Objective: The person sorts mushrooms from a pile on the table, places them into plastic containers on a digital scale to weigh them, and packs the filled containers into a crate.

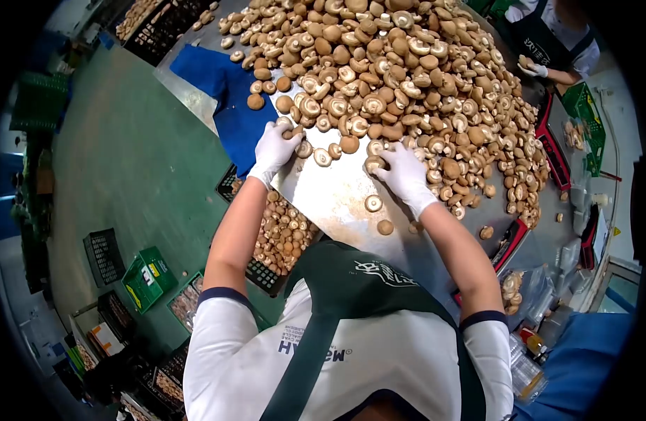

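Observation:
A large heap of brown-capped shiitake mushrooms (pixel 379 77) covers the metal table (pixel 337 186). At its near left edge, my left hand (pixel 275 149), in a white glove, has its fingers curled round a mushroom (pixel 295 131). My right hand (pixel 405 177), also gloved, grips another mushroom (pixel 374 164) between thumb and fingers at the near side of the heap. Between the hands lie a few loose mushrooms, some stem up. Closer to my body, a single mushroom (pixel 373 203) rests on the metal.
A blue cloth (pixel 242 116) drapes over the table's left edge. Below it stands a black crate (pixel 265 277) holding mushrooms. Red-edged scales (pixel 509 242) and plastic bags (pixel 537 291) are at right. Across the table, a co-worker's gloved hand (pixel 535 69) holds a mushroom. A green crate (pixel 149 278) sits on the floor.

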Available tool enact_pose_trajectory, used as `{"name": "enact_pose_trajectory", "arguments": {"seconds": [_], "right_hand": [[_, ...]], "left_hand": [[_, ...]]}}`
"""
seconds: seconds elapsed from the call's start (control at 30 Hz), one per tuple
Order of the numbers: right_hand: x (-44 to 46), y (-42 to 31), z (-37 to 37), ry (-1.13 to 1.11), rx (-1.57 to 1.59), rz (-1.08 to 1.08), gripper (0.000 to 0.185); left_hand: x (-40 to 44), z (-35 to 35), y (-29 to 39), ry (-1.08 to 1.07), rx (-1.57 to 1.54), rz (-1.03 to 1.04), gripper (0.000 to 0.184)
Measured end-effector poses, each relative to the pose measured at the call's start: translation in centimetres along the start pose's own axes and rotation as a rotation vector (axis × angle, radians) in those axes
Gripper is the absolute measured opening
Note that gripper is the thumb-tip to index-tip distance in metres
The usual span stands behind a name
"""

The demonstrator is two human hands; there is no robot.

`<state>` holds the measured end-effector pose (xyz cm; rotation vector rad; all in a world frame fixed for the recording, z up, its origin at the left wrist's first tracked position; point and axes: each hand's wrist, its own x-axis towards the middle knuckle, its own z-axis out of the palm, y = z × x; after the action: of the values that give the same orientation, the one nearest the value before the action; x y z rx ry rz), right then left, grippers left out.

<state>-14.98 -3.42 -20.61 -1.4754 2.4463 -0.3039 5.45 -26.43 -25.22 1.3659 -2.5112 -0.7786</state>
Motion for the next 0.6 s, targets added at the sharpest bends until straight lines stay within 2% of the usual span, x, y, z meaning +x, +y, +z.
{"name": "enact_pose_trajectory", "arguments": {"seconds": [0.07,0.1,0.13,0.2,0.23,0.33,0.37,0.5,0.53,0.6], "right_hand": [[-1.3,1.4,0.2,0.138,0.246,0.054,0.040],[-2.2,1.4,-0.5,0.147,0.411,0.148,0.044],[-2.7,2.5,0.3,0.218,0.567,0.103,0.047],[-4.4,2.7,0.4,0.245,0.998,0.250,0.047],[-5.9,2.8,-1.2,0.047,1.159,0.465,0.043],[-8.9,4.5,0.1,0.072,1.622,0.522,0.043],[-9.7,4.4,0.0,0.088,1.720,0.516,0.041],[-12.5,6.0,1.6,0.074,2.013,0.489,0.033],[-13.2,6.8,2.1,0.042,2.048,0.533,0.040],[-14.4,6.3,1.9,0.130,2.131,0.542,0.048]], "left_hand": [[0.3,0.9,-1.7,0.003,-0.113,-0.013,0.038],[0.2,1.3,-2.2,0.018,-0.156,-0.013,0.038],[0.3,2.1,-3.2,0.014,-0.193,0.019,0.038],[0.4,3.2,-4.0,0.017,-0.374,0.014,0.038],[0.8,4.1,-4.6,0.013,-0.428,0.011,0.037],[-0.4,3.7,-2.2,-0.067,-0.844,-0.093,0.037],[-0.9,3.2,-1.2,-0.116,-0.891,-0.132,0.037],[-1.2,4.1,-0.5,-0.098,-0.801,0.045,0.037],[-1.1,4.7,-0.8,-0.081,-0.790,0.086,0.036],[-0.5,5.8,-1.4,-0.093,-0.741,0.074,0.036]]}}
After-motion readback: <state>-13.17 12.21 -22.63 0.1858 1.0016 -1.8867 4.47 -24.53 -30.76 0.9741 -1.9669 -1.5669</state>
